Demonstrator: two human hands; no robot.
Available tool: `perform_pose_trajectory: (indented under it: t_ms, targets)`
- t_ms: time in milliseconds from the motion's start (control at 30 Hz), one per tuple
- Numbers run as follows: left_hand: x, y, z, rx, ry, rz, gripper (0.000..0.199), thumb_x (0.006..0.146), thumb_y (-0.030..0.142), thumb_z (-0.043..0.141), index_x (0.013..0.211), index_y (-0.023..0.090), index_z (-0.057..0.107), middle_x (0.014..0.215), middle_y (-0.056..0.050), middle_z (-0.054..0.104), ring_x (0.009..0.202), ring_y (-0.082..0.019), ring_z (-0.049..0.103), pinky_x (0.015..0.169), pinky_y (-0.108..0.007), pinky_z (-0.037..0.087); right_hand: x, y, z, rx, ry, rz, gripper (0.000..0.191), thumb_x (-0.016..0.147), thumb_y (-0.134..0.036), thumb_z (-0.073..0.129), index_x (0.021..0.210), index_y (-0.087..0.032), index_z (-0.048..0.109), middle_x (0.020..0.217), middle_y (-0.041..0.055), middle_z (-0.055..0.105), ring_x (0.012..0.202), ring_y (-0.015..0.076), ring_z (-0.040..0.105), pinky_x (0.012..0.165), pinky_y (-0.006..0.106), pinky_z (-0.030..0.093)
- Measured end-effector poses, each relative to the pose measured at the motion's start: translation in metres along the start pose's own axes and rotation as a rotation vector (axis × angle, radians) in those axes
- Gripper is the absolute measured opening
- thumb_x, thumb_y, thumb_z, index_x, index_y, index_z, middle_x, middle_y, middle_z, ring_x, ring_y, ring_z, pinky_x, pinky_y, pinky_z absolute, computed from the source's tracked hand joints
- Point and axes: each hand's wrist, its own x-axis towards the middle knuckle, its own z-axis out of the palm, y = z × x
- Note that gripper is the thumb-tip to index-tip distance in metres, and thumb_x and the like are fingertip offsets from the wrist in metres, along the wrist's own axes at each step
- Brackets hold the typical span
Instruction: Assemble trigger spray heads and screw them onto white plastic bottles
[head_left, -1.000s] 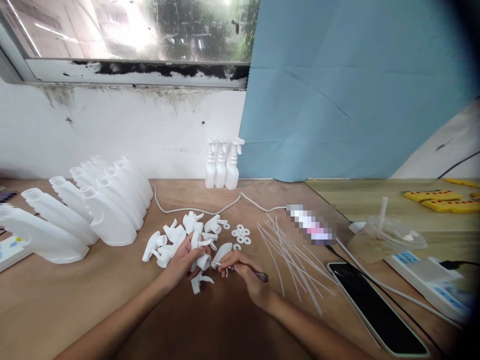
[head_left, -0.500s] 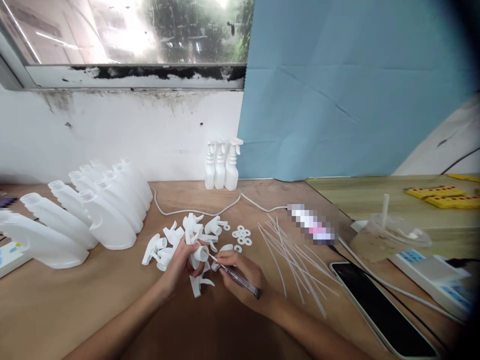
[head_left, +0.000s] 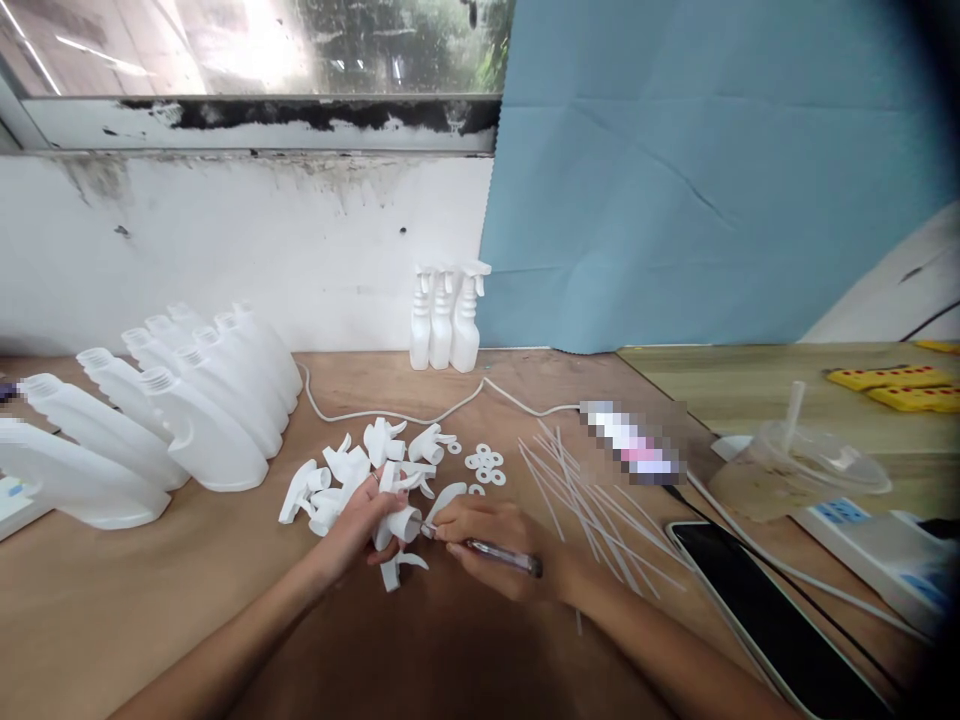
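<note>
A white spray head [head_left: 405, 524] is gripped in my left hand [head_left: 366, 520], its round open collar turned to the right. My right hand [head_left: 491, 545] holds a slim tool with a clear handle [head_left: 502, 555], whose tip is at the collar's opening; how far in it reaches is hidden. Around my left hand lie several loose white spray heads [head_left: 304, 490]. White washers [head_left: 486, 465] rest just beyond my right hand, and thin clear tubes [head_left: 592, 500] are spread to its right.
Several white bottles without tops [head_left: 217, 440] stand at the left. Three bottles with spray heads [head_left: 465, 320] stand by the wall. At the right are a phone [head_left: 765, 610], a cable [head_left: 375, 415], a plastic cup [head_left: 795, 465] and a power strip [head_left: 877, 550].
The view has shifted slightly. My right hand has turned, and the tool now lies flatter. The spray head in my left hand has moved slightly down.
</note>
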Motion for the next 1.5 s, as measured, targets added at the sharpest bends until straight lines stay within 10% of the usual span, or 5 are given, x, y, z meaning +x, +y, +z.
perform_pose_trajectory:
  t_ms: [333,733,967,1133,1500]
  targets:
    - [-0.003,-0.004,0.0,-0.274,-0.058,-0.248,0.034,0.08,0.047,0.058,0.075,0.015,0.047,0.052,-0.001,0.055,0.032,-0.001,0.028,0.034,-0.015,0.011,-0.013,-0.003,0.02,0.585,0.146,0.234,0.008,0.094,-0.019,0.051,0.098,-0.02,0.058,0.101,0.0077,0.069,0.098,0.0173,0.066,0.084,0.035,0.053]
    - [0.001,-0.008,0.006,-0.289,-0.047,-0.031,0.027,0.091,0.042,0.054,0.096,0.019,0.041,0.077,-0.001,0.06,0.05,-0.008,0.051,0.049,-0.02,0.037,-0.009,0.022,0.016,-0.239,0.146,-0.154,0.037,0.086,-0.005,0.052,0.118,-0.022,0.05,0.13,0.0119,0.061,0.128,0.021,0.051,0.1,0.039,0.049]
    - [-0.005,0.015,-0.01,0.464,0.132,0.253,0.035,0.092,0.039,0.055,0.118,0.023,0.037,0.087,-0.002,0.062,0.077,-0.017,0.061,0.067,-0.027,0.049,-0.037,0.041,-0.016,0.055,0.327,0.333,0.012,0.092,-0.02,0.053,0.102,-0.025,0.057,0.129,0.0074,0.063,0.125,0.0213,0.056,0.105,0.044,0.043]
    - [-0.003,0.026,-0.022,1.147,-0.021,0.541,0.035,0.093,0.018,0.045,0.127,0.026,0.04,0.125,-0.008,0.055,0.114,-0.022,0.054,0.095,-0.038,0.046,-0.047,0.054,-0.034,0.231,0.412,0.731,0.02,0.089,-0.041,0.059,0.089,-0.021,0.06,0.124,0.0123,0.066,0.116,0.0252,0.062,0.101,0.045,0.046]
    - [-0.005,0.033,-0.025,1.388,-0.083,0.596,0.041,0.093,0.018,0.045,0.133,0.026,0.04,0.134,-0.008,0.051,0.124,-0.022,0.049,0.103,-0.038,0.043,-0.051,0.052,-0.039,0.294,0.545,0.79,0.026,0.089,-0.047,0.058,0.085,-0.021,0.063,0.112,0.0081,0.071,0.105,0.0234,0.067,0.094,0.037,0.047]
